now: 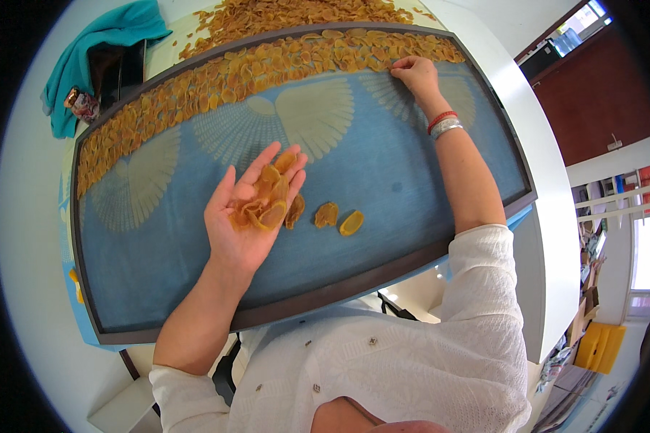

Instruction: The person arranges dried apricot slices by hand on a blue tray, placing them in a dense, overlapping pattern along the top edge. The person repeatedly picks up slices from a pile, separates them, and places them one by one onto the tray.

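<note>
Palm up over the middle of a dark-framed mesh screen (390, 189), my left hand (249, 211) cups several thin, amber-coloured dried slices (271, 187). My right hand (418, 76) has its thumb and fingertips pinched at the lower edge of a band of similar flat slices (216, 86) laid along the screen's far side; whether a slice is between the fingertips cannot be told. Loose on the mesh, to the right of my left hand, lie a curled slice (326, 215) and an oval yellow one (351, 223), with another partly behind my fingers. A patterned blue cloth shows through the mesh.
Beyond the frame is a large heap of the same slices (303, 13). At the far left are a teal cloth (105, 35), a dark box (116, 73) and a small patterned jar (82, 104). The screen's near rail (336, 287) runs close to my body.
</note>
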